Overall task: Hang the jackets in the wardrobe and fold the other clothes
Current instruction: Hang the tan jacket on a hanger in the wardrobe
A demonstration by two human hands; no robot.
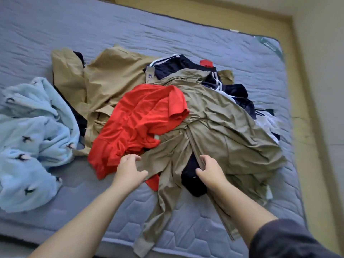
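A pile of clothes lies on a grey-blue mattress. On top spreads an olive jacket with its front zipper open. My right hand grips the jacket's right zipper edge. My left hand holds the jacket's left front edge, next to a red T-shirt. Under these lie a tan jacket, a navy garment with white stripes and another dark piece showing inside the open olive jacket.
A light blue fleece with small dark prints is heaped at the left of the mattress. A wooden bed frame runs along the right side and the back. White fabric pokes out at the pile's right.
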